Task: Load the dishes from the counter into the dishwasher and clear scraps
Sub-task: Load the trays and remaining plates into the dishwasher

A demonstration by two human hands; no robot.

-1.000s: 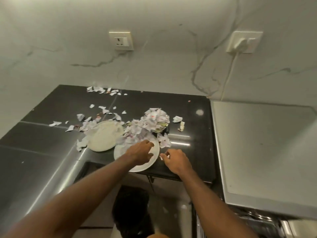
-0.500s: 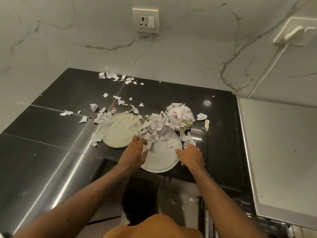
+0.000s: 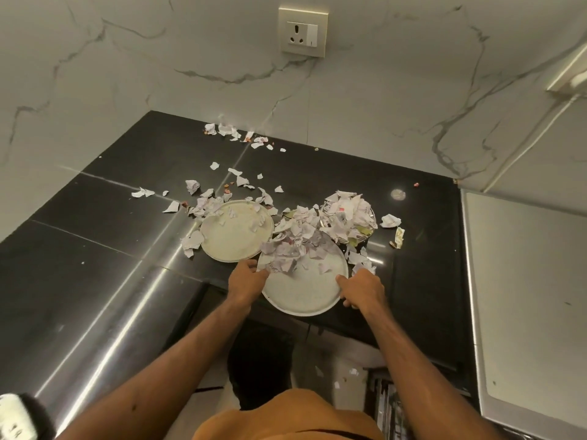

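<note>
A cream plate point(image 3: 301, 293) overhangs the front edge of the black counter point(image 3: 104, 236), with a heap of torn paper scraps point(image 3: 292, 246) on its far half. My left hand point(image 3: 246, 282) grips the plate's left rim. My right hand point(image 3: 360, 289) grips its right rim, fingers curled at the edge. A second cream plate point(image 3: 236, 236) lies just behind to the left with a few scraps on it. A glass bowl point(image 3: 349, 217) piled with paper scraps stands behind to the right.
Loose paper bits point(image 3: 235, 131) are scattered over the counter back to the marble wall. A white appliance top point(image 3: 527, 281) adjoins the counter on the right. A dark bin point(image 3: 260, 360) stands on the floor below the plate. A wall socket point(image 3: 303, 31) is above.
My right hand has moved from the counter onto the plate's right rim, and my left hand shifted from the plate's top to its left rim. The view moved closer and leftward.
</note>
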